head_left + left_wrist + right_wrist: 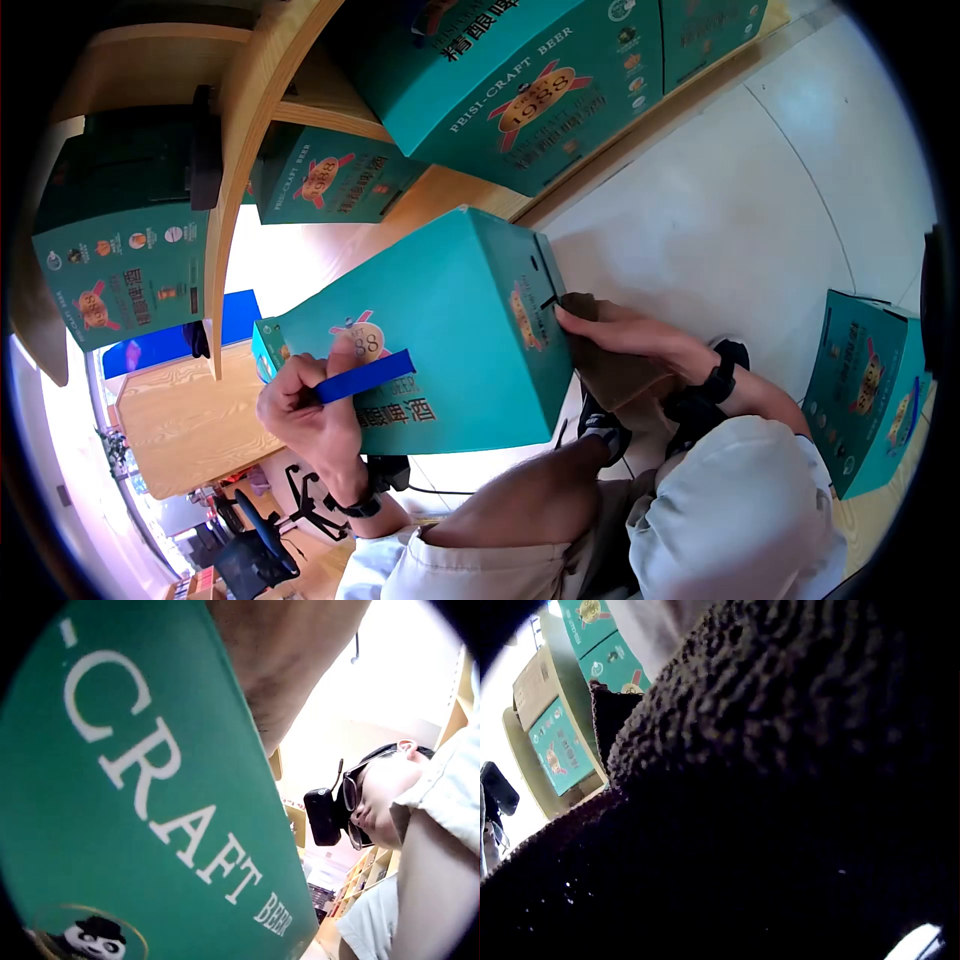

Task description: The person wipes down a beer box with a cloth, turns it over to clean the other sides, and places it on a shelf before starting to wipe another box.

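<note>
A teal beer box (430, 270) is tilted in front of my body, its printed face toward the head camera. My left hand (312, 405) grips the blue strap handle (375, 376) on that face, fingers curled round one end. At the box's right end, my right hand (645, 340) holds a brown cloth (608, 372) against the side panel, thumb on top and the other fingers hidden by the cloth. The left wrist view is largely filled by the box's lettered side (165, 802). Knitted cloth (727, 705) covers most of the right wrist view.
More teal beer boxes (540, 100) stand on the wooden shelf (255, 90) at the upper left and top. Another box (862, 395) with a blue strap sits on the right. Behind are a wooden table (190, 420) and an office chair (255, 555). Pale tiles (740, 190) cover the floor.
</note>
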Tool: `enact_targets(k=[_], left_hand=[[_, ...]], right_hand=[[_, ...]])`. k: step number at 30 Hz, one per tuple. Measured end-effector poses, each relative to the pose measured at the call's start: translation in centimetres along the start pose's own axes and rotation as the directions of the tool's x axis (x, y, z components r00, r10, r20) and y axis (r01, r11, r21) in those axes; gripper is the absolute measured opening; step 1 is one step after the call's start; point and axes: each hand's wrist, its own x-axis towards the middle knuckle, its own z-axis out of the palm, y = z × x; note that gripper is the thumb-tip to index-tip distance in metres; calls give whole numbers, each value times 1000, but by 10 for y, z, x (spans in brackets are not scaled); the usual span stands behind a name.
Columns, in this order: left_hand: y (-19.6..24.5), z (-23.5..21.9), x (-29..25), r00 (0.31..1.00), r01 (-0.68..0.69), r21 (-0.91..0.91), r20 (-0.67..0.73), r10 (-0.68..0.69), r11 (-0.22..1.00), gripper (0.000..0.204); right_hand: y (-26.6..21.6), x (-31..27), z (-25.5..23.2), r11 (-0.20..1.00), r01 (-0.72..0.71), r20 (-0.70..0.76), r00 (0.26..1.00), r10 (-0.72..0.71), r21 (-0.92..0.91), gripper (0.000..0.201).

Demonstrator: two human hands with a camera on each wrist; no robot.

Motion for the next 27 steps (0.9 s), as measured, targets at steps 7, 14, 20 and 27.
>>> enact_targets(k=[7,14,20,27], left_hand=[[-14,-6,18,995,46,29,-95,-43,998,53],[-27,-4,39,989,70,21,-135,-66,997,53],[-40,3,55,990,54,22,-130,-51,998,52],[-43,10,70,994,64,-12,-86,-65,998,51]], right_hand=[[-37,19,12,1000,-28,64,998,28,-5,92],[-43,48,11,999,45,37,998,-45,-1,92],[-62,48,12,998,55,11,998,-55,37,95],[-54,67,6,998,61,-25,998,-61,9,94]])
